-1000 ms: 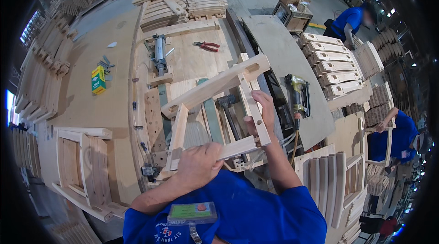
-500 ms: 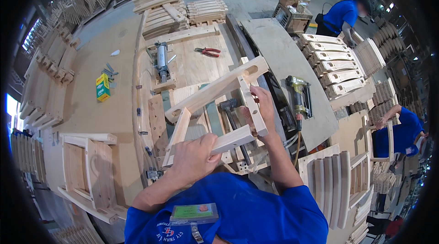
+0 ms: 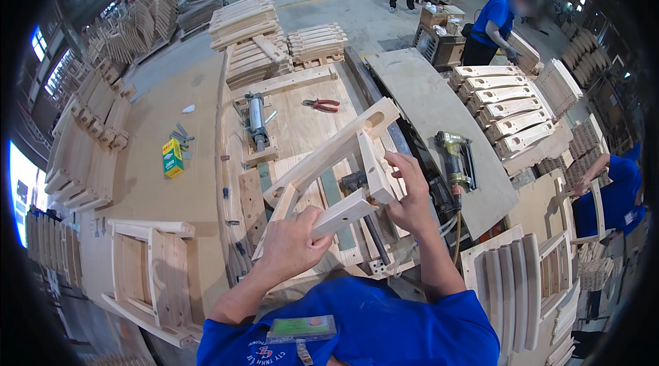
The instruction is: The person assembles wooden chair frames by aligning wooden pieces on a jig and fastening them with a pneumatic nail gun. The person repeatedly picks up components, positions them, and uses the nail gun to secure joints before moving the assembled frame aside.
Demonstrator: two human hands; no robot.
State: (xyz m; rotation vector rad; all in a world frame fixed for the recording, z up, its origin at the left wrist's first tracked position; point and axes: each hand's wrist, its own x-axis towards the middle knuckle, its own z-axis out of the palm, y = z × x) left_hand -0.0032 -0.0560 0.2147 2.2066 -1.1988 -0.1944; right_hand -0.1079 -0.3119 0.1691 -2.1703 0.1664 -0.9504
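Note:
A four-sided pale wooden frame (image 3: 329,153) is held tilted above the workbench. My left hand (image 3: 292,242) is closed around its near rail, close to the left corner. At the frame's right side, my right hand (image 3: 414,201) grips the short drilled rail, its index finger raised along the outer face. That short rail meets the long far rail near an oval cut-out; a narrow gap shows at its near end, by the near rail. Beneath the frame a hammer (image 3: 376,239) lies on the bench, partly hidden.
Red-handled pliers (image 3: 322,104) and an air cylinder (image 3: 257,119) are on the bench. A nail gun (image 3: 453,160) rests on the right board. Leftward are a yellow-green box (image 3: 173,159) and another wooden frame (image 3: 168,270). Stacked rails (image 3: 504,105) and a co-worker (image 3: 491,26) are at far right.
The whole view has shifted, with the bench lower in it. My right hand has slid slightly nearer along the short rail and its fingers have loosened; my left hand keeps its hold.

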